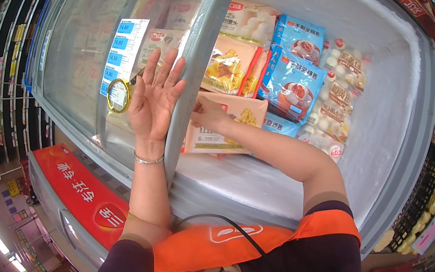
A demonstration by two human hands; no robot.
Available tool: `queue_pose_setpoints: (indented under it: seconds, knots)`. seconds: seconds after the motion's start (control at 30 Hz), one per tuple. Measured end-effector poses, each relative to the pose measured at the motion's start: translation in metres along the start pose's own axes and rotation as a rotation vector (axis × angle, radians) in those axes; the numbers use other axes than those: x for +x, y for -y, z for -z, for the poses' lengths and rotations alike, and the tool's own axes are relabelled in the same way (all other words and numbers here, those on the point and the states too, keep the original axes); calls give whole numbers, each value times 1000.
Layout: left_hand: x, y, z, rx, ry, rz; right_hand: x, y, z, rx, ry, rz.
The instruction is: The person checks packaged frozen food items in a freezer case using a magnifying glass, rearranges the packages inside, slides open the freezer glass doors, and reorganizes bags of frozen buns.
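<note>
My left hand is palm up, fingers stretched, over the freezer's sliding glass lid, beside the lid's grey frame. It holds nothing. A gold-rimmed magnifying glass lies by its thumb, its dark handle partly behind the hand. Next to that, a price sheet with blue labels is on the lid. Inside the chest freezer, my right hand grips the left part of a beige bag of frozen buns; the lid frame hides that bag's left end, and the fingertips are only partly seen.
Yellow-pictured bags, blue bun bags and clear packs of white buns fill the freezer beyond. Frost coats its inner wall. A red-topped freezer stands at lower left, goods in a black crate at right.
</note>
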State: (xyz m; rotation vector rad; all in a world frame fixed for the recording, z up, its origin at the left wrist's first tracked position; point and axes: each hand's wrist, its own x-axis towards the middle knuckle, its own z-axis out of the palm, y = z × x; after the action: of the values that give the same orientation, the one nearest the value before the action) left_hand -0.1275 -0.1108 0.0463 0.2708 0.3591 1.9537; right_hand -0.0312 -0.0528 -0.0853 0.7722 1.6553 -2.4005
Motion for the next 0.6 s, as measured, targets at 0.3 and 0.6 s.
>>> queue_pose_setpoints:
  seconds: [0.3, 0.6]
  knots:
    - [1, -2, 1, 50, -25, -8, -33, -74, 96, -744, -922, 344]
    - [1, -1, 0, 14, -18, 2, -46, -137, 89, 183, -566, -265]
